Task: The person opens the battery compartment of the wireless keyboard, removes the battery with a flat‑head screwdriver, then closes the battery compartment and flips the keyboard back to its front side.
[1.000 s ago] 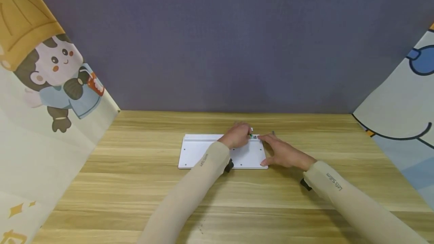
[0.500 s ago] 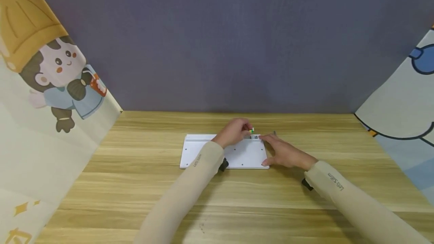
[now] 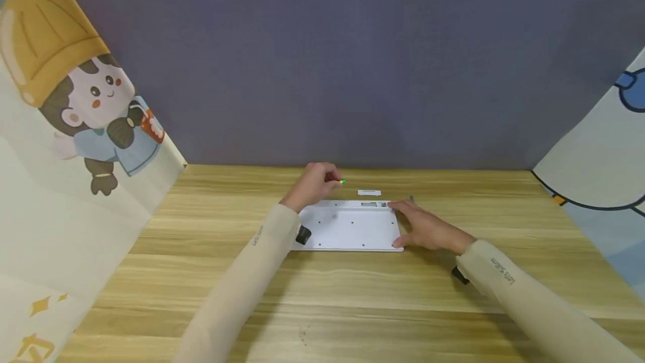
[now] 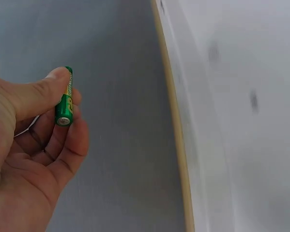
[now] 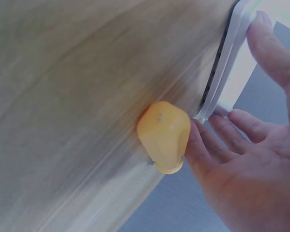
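Left hand (image 3: 311,186) pinches a green battery (image 3: 342,181); right hand (image 3: 425,227) spreads wide
Head: battery near centre; white cover (image 3: 369,192) just beyond the white panel (image 3: 350,234), which the right hand touches. Left wrist: battery at left, gripped under the thumb. Right wrist: yellow object (image 5: 164,135) at centre, beside the hand.

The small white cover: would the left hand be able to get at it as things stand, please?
Probably yes: nothing visible stands between the left hand and the white cover in the head view, though that hand pinches a green battery.
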`<state>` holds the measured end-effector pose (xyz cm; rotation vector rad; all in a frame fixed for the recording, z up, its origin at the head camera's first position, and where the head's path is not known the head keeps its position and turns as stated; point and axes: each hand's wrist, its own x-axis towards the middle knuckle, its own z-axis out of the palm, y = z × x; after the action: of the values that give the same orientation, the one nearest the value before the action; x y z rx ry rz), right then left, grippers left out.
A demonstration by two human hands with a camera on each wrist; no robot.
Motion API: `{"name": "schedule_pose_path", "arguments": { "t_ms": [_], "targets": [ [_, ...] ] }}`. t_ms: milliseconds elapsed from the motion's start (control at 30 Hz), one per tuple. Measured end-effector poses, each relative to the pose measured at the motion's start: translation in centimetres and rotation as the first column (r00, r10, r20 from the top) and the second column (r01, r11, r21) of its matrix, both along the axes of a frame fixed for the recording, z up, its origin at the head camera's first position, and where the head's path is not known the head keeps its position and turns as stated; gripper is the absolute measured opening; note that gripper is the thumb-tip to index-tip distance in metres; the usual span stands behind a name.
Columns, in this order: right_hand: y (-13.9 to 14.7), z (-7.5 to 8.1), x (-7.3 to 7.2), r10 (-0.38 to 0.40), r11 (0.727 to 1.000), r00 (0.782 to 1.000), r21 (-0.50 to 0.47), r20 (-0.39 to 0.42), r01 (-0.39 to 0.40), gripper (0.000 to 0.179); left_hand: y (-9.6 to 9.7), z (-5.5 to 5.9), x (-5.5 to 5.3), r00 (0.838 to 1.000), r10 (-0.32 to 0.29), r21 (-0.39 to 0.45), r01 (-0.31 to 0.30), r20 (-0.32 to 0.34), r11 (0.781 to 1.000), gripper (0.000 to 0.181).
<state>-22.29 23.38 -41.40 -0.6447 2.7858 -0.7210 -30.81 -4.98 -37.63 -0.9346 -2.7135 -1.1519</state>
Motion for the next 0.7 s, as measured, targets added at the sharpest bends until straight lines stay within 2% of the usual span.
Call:
{"name": "schedule_pose_path", "arguments": {
  "t_ms": [300, 500, 567, 700],
  "targets": [
    [0.0, 0.0, 0.0, -0.009, 1.000, 1.000, 0.008, -0.002, 0.009, 0.094, -5.1, -0.5, -1.7, 0.992, 0.123, -0.051, -0.121, 0.021, 0.991, 0.005],
    [-0.1, 0.1, 0.1, -0.003, 1.000, 1.000, 0.000, -0.007, 0.003, 0.094, -7.5, -1.2, -2.4, 0.977, 0.203, -0.080, -0.197, 0.070, 0.977, 0.005],
    [-0.1, 0.1, 0.1, -0.002, 1.000, 1.000, 0.000, -0.007, 0.002, 0.093, -8.1, -1.4, -2.6, 0.971, 0.218, -0.086, -0.210, 0.099, 0.974, 0.006],
    [-0.1, 0.1, 0.1, 0.006, 1.000, 1.000, 0.001, -0.005, -0.006, 0.093, -9.1, -2.0, -2.9, 0.966, 0.232, -0.088, -0.223, 0.115, 0.971, 0.007]
  ]
}}
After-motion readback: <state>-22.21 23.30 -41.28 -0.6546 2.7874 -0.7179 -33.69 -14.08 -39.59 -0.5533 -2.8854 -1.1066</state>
